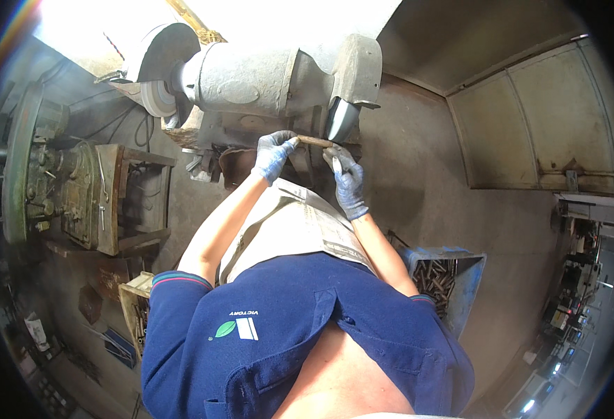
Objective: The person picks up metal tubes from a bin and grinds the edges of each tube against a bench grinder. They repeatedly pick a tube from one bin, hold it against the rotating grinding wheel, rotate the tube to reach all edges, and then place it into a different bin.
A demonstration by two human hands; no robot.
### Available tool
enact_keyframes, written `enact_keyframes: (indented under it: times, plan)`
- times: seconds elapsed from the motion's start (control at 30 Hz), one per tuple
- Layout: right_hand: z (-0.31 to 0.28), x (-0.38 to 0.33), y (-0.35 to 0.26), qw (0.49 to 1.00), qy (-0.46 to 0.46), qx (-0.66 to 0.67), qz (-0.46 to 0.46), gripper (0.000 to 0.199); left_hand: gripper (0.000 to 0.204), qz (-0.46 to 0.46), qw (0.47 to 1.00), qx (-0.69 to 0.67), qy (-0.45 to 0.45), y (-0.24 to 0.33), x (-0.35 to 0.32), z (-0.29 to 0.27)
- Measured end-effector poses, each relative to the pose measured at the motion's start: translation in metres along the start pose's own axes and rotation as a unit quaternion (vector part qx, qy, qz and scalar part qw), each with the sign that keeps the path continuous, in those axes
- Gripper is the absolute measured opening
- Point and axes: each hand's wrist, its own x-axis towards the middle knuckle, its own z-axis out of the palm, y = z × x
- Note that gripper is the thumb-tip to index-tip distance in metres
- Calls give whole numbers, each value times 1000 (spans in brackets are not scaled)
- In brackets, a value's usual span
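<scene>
A short brownish metal rod (314, 142) spans the gap between my two gloved hands. My left hand (273, 155), in a blue-grey work glove, pinches the rod's left end. At its right end the fingers of my right hand (347, 178), gloved alike, close round it. Just above my right fingers is the grey wheel (343, 120) of a bench grinder (244, 80), under its metal guard (360, 66). The rod lies at the wheel's lower edge; whether they touch, I cannot tell. A second, pale wheel (158, 98) sits at the grinder's left end.
By my right elbow stands a blue crate (469, 286) with many metal rods (434, 276). A yellowish crate (136, 293) of parts is on my left. A greenish machine (62, 181) stands farther left; a metal cabinet (530, 119) is at right. Newspaper-like sheeting (300, 223) covers my lap.
</scene>
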Motion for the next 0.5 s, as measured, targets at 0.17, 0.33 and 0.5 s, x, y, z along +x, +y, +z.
enact_keyframes:
  times: [0.17,0.33,0.5]
  plan:
    - [-3,-26,-34,999,-4,18,-42,36,10,52,998,27,-28,19,-36,-1]
    - [4,-37,-66,997,10,15,-71,40,15,136,988,30,-59,26,-52,-2]
    - [8,-37,-86,989,33,-94,-114,27,17,160,984,17,-82,39,-59,0]
